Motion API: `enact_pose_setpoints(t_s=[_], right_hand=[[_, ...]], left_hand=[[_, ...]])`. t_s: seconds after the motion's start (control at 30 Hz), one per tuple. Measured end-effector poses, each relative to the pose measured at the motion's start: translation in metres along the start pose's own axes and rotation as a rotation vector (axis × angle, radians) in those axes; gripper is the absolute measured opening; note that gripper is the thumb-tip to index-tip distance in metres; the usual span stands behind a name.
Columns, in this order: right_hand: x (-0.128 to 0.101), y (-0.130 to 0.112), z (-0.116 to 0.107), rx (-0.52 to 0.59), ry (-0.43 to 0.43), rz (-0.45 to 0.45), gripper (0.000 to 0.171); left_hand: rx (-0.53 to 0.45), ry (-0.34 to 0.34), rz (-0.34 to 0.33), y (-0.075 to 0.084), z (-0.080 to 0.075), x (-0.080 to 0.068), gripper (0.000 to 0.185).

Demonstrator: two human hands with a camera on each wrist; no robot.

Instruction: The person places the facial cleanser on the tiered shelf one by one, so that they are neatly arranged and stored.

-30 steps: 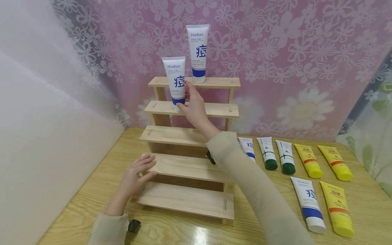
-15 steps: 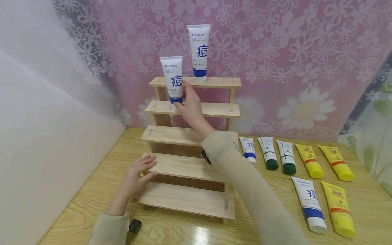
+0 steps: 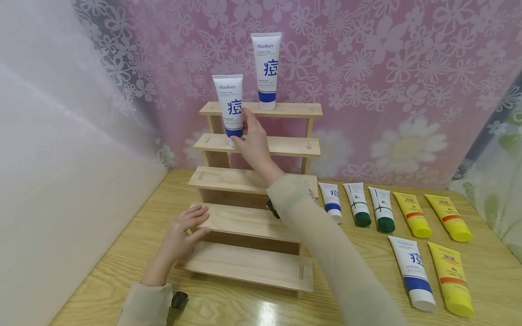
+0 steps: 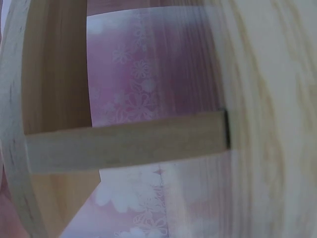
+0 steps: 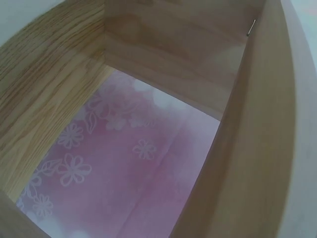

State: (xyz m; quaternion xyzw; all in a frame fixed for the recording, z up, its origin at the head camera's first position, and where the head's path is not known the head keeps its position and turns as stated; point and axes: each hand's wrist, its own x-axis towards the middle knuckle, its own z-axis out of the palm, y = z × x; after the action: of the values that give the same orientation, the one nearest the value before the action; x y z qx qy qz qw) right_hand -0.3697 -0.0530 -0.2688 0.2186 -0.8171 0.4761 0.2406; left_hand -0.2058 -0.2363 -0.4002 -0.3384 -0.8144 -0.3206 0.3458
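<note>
A white squeeze tube (image 3: 229,102) with a blue band and "Hankey" lettering stands cap down, leaning slightly, at the left of the second shelf from the top. My right hand (image 3: 256,142) grips its lower right side between thumb and fingers. On the top shelf, a matching white tube (image 3: 267,72) stands by itself. My left hand (image 3: 183,228) rests on the left end of a lower shelf of the tiered wooden stand (image 3: 244,179), with fingers along the board and thumb at its front edge. In both wrist views the stand's boards fill the picture; the tubes do not show.
On the table (image 3: 228,308) at the right lie white and blue tubes (image 3: 412,271), white and green tubes (image 3: 381,208) and several yellow tubes (image 3: 450,276). A white wall (image 3: 73,181) stands at the left. Behind the stand hangs a pink flowered curtain (image 3: 346,90).
My right hand has shifted slightly left with the gripped tube along the second shelf, then nearly stopped. My left hand stays on the lower shelf.
</note>
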Motion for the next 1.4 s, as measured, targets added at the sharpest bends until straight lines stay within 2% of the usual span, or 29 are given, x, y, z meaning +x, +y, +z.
enact_pose_setpoints(t_s=[0.07,0.27,0.47,0.7,1.03,1.23,1.4], right_hand=[[-0.001,0.0,-0.003,-0.015,0.007,0.003,0.077],[-0.025,-0.028,-0.034,-0.023,0.068,-0.026,0.065],[-0.035,-0.024,-0.054,0.07,0.031,0.001,0.065],[-0.05,-0.02,-0.078,0.13,-0.043,0.026,0.065],[-0.087,-0.015,-0.112,0.111,-0.06,0.011,0.056],[-0.104,-0.01,-0.128,0.156,-0.128,0.024,0.058],[-0.12,-0.005,-0.142,0.14,-0.166,0.021,0.057]], left_hand=[[-0.007,-0.003,0.0,0.0,0.001,0.0,0.036],[-0.017,-0.01,-0.024,-0.001,0.0,0.0,0.035],[-0.02,-0.032,-0.061,-0.002,0.0,-0.002,0.037],[-0.013,-0.002,-0.017,-0.001,0.0,-0.003,0.036],[-0.03,0.011,0.013,0.001,0.001,-0.002,0.037],[-0.037,0.014,0.017,0.001,0.001,0.0,0.037],[-0.027,0.019,0.024,0.001,0.001,0.001,0.037]])
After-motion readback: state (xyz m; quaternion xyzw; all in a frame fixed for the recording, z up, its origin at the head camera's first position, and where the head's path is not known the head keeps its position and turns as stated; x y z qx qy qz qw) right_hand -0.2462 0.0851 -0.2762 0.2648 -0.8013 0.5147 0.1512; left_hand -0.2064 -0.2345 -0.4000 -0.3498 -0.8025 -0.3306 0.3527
